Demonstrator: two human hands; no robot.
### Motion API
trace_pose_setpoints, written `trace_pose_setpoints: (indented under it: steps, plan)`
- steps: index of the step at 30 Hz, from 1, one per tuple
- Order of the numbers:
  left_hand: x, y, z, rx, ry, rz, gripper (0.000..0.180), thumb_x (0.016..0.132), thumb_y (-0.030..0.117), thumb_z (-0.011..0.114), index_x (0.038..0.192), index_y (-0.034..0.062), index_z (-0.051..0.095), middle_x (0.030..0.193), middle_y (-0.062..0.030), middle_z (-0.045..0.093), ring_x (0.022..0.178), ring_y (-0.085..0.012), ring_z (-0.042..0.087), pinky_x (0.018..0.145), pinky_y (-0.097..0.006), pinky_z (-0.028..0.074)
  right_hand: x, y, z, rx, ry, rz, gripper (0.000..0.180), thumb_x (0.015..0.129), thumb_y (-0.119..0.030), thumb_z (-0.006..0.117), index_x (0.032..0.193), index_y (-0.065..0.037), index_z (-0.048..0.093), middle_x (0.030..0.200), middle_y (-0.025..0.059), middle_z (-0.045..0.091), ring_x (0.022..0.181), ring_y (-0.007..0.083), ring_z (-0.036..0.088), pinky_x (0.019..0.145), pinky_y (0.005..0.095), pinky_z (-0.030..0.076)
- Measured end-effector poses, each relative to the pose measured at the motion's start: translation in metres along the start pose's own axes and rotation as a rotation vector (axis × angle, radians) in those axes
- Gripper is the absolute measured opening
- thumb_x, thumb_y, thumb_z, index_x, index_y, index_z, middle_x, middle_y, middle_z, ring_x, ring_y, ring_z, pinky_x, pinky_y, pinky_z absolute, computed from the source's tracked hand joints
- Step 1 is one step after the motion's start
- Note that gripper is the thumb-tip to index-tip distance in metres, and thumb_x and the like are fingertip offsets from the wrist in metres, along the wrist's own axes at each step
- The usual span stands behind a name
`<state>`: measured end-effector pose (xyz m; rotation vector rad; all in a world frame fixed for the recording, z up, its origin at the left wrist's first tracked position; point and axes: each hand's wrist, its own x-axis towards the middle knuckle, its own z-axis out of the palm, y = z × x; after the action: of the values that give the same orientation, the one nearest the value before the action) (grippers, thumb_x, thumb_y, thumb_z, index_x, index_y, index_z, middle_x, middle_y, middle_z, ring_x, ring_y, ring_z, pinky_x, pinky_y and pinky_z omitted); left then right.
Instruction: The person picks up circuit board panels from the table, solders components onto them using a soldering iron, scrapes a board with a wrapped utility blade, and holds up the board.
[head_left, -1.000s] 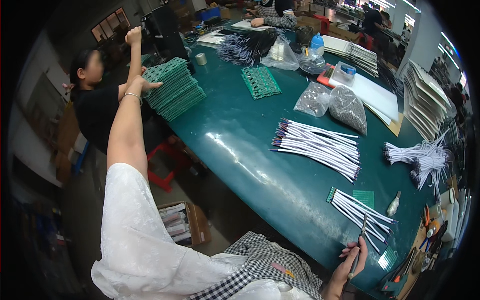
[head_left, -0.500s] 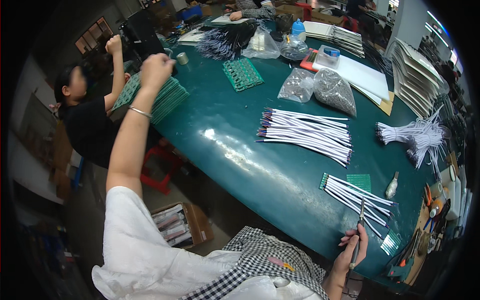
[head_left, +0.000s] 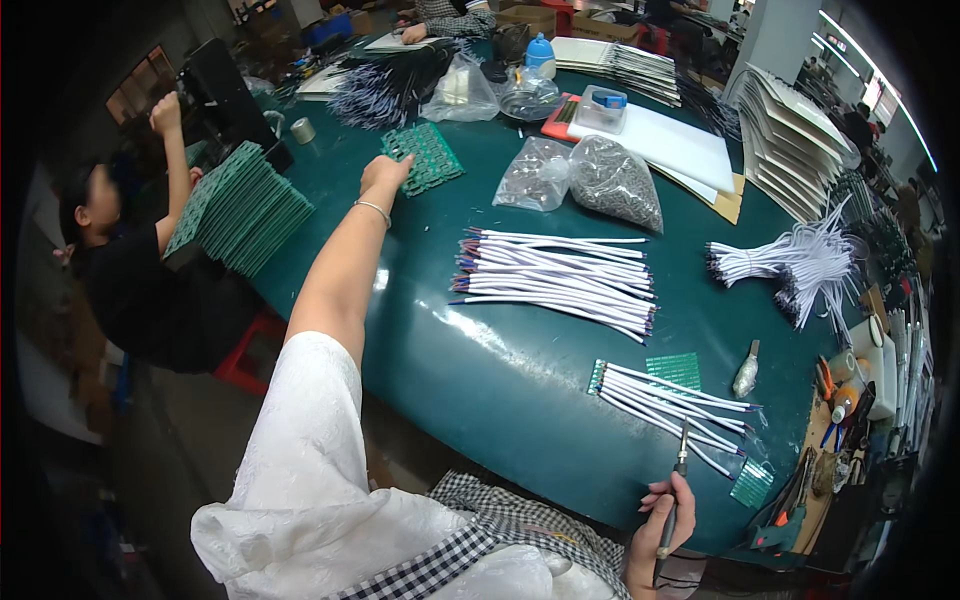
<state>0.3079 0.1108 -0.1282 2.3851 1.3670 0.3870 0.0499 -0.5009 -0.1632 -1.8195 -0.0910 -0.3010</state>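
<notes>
My left hand [head_left: 383, 180], arm stretched far across the table, has its fingers closed on the near left edge of a green circuit board panel [head_left: 432, 160]. The panel lies on the table. In my right hand [head_left: 660, 515] is a soldering iron [head_left: 682, 455], held like a pen with its tip up, close to a row of white cables [head_left: 665, 405]. The left ends of those cables meet a small green circuit board strip [head_left: 596, 377]. Beside them lie a flat green board [head_left: 675, 371] and another small green board [head_left: 752, 483].
A larger bundle of white cables [head_left: 555, 283] spans mid-table. Behind it are bags of small metal parts [head_left: 615, 185]. Stacked green panels [head_left: 240, 210] stand at left, near a seated person [head_left: 130, 250]. Tools [head_left: 840, 410] crowd the right edge; more cables [head_left: 790, 260] lie there.
My left hand has come down from above the stacked panels, moved right, and taken hold of the single circuit board panel. My right hand still holds the soldering iron. The view has shifted.
</notes>
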Motion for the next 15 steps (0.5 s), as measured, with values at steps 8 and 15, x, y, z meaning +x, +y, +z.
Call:
trace_pose_setpoints:
  steps: [8, 15]
  plan:
    - [0.021, 0.006, 0.011, -0.015, -0.048, -0.157, 0.059, 0.069, 0.040, 0.086, 0.109, 0.0008, 0.069, 0.118, -0.0165, 0.068, 0.107, -0.0311, 0.067, 0.092, -0.040, 0.053, 0.004, -0.001, -0.002, -0.045, -0.029, -0.004, 0.030, 0.097, -0.020, 0.056, 0.117, 0.002, 0.060, 0.082, 0.0137, 0.062, 0.064, 0.0146, 0.058, 0.053, 0.0235, 0.047]
    - [0.072, -0.010, 0.024, -0.436, -0.069, -0.249, 0.026, 0.069, 0.014, 0.086, 0.073, 0.0002, 0.065, 0.071, -0.0050, 0.062, 0.053, -0.0157, 0.049, 0.052, -0.032, 0.042, 0.005, -0.007, 0.000, -0.028, -0.036, 0.012, 0.030, 0.097, -0.020, 0.056, 0.116, 0.002, 0.059, 0.082, 0.0140, 0.062, 0.063, 0.0151, 0.058, 0.053, 0.0240, 0.046]
